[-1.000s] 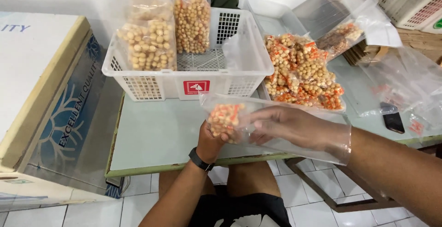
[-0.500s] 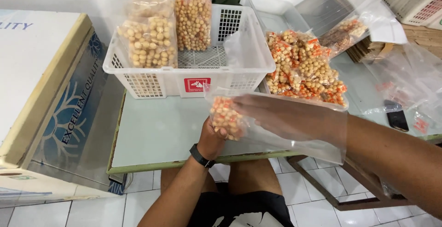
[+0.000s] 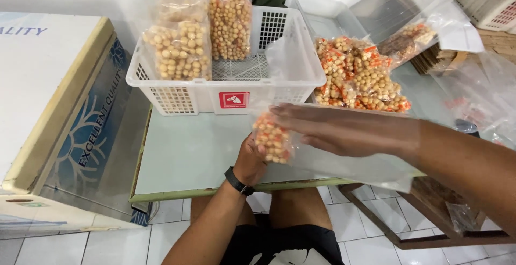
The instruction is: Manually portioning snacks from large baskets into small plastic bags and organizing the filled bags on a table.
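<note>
Head view, looking down over a pale green table (image 3: 193, 152), with the white mesh basket (image 3: 215, 95) at its far edge taken as landmark.

Just in front of the basket, toward the body: a clear plastic bag (image 3: 344, 160) held sideways above the table, a small heap of orange-and-cream round snacks (image 3: 271, 137) gathered at its left end. Left hand (image 3: 251, 160), black band at the wrist, closed under that filled end, gripping the bag from below. Right hand (image 3: 344, 130) flat and open, fingers together, laid along the top of the bag's empty length, pressing rather than clasping.

Judged step: flattening the bag and settling its contents toward one end. Next move calls for a firm hold at the filled end and an even stroke along the plastic, without spilling.

Inside the basket: two upright bags of pale round snacks (image 3: 177, 50). Right of the basket: a heap of filled snack bags (image 3: 360, 77), then loose clear plastic (image 3: 484, 93) and a clear lidded tub (image 3: 398, 7).

Left of the basket: a white chest freezer (image 3: 48, 114). Below: white tiled floor (image 3: 161, 216).
</note>
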